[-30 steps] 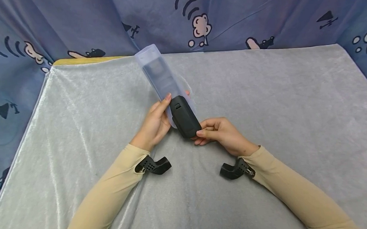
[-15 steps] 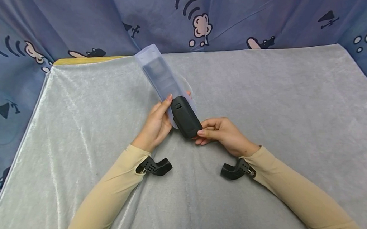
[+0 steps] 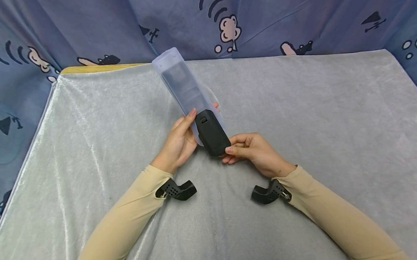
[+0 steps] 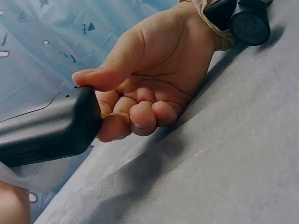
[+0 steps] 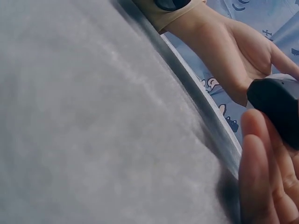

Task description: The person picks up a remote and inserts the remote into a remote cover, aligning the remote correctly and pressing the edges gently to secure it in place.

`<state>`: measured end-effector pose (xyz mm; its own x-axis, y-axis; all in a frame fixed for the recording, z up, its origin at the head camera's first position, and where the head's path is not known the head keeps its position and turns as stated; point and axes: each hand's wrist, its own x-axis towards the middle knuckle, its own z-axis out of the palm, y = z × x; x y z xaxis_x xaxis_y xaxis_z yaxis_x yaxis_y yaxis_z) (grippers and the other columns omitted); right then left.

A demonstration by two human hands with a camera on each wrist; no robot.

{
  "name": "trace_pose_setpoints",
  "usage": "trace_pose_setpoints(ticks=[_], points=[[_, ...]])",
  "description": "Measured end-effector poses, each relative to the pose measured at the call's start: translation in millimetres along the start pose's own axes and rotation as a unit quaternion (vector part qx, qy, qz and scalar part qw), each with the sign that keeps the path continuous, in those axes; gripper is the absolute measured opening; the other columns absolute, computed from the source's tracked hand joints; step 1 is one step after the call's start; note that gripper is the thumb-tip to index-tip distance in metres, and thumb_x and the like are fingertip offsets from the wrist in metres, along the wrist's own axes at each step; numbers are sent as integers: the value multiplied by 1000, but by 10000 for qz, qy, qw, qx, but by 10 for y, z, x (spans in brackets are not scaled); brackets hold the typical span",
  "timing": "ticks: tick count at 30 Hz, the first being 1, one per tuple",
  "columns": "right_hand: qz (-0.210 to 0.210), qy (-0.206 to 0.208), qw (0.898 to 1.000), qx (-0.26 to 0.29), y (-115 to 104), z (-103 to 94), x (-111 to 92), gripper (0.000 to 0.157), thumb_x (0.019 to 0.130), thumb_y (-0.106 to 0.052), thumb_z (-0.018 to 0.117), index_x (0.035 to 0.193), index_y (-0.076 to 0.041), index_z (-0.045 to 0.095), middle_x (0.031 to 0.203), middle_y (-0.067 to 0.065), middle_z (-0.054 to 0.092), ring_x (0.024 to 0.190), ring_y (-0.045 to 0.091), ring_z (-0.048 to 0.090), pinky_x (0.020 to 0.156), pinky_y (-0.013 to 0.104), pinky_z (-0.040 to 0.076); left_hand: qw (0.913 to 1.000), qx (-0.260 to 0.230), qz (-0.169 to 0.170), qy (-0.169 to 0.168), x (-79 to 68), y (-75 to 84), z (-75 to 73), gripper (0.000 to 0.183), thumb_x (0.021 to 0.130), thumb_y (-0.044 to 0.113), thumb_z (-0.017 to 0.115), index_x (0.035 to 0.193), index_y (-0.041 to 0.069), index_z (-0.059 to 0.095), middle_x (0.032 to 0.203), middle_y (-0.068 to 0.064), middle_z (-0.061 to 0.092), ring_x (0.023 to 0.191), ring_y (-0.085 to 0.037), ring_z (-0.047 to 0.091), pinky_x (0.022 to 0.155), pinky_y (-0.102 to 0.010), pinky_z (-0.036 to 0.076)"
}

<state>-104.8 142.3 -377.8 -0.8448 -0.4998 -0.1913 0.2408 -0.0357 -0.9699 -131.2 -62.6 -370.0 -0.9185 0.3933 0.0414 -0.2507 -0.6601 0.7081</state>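
Observation:
My left hand [image 3: 175, 144] grips the lower part of a long translucent plastic box [image 3: 182, 83], its thumb along the near side and a fingertip showing at the far side. Over the box's lower end lies a smooth black oblong case [image 3: 214, 133] with a small rectangular notch near its top. The left thumb tip rests at that case's upper corner. My right hand [image 3: 250, 149] pinches the lower end of the black case between thumb and fingers. In the left wrist view the right thumb lies on top of the case's end [image 4: 51, 128]. The box's underside is hidden.
A grey velvety cloth [image 3: 321, 117] covers the table. Blue patterned curtains [image 3: 266, 19] hang behind it and at the sides. A yellow strip [image 3: 100, 68] shows at the back left edge. Each wrist carries a black camera mount [image 3: 178, 189].
Both hands, the box and the black case have shifted very slightly to the right. The box's far end has risen a little in the view. The grips look the same.

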Motion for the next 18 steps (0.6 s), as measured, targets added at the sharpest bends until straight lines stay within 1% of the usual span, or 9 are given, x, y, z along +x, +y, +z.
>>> trace_pose_setpoints(ticks=[3,7,12,18], points=[[-30,-15,10000,35,-2,1,-4,18,89,5,58,104,16,58,81,12,70,74,21,69,71,33,57,9998,114,-46,-169,0,5,-8,50,104,24,33,142,-9,28,146,-25,32,131,-24,40,109,-35,29],[-44,-10,10000,52,-6,4,-10,17,89,5,59,104,13,59,82,12,71,74,20,69,70,33,57,9995,97,-84,-305,-2,6,-15,53,104,27,35,143,-8,27,147,-24,31,132,-24,38,110,-36,29],[-46,-11,10000,62,-16,3,-14,16,89,4,60,103,11,61,85,13,71,74,19,69,70,32,57,9992,60,-104,-369,-2,-6,-15,56,102,30,39,143,-7,28,147,-23,32,132,-24,39,109,-36,30],[-66,-19,9999,111,-21,9,-12,14,89,4,60,102,10,61,85,13,70,74,19,69,70,33,57,9993,130,-77,-355,-6,-16,-13,57,102,31,40,142,-8,29,146,-23,32,131,-22,39,108,-35,31]])
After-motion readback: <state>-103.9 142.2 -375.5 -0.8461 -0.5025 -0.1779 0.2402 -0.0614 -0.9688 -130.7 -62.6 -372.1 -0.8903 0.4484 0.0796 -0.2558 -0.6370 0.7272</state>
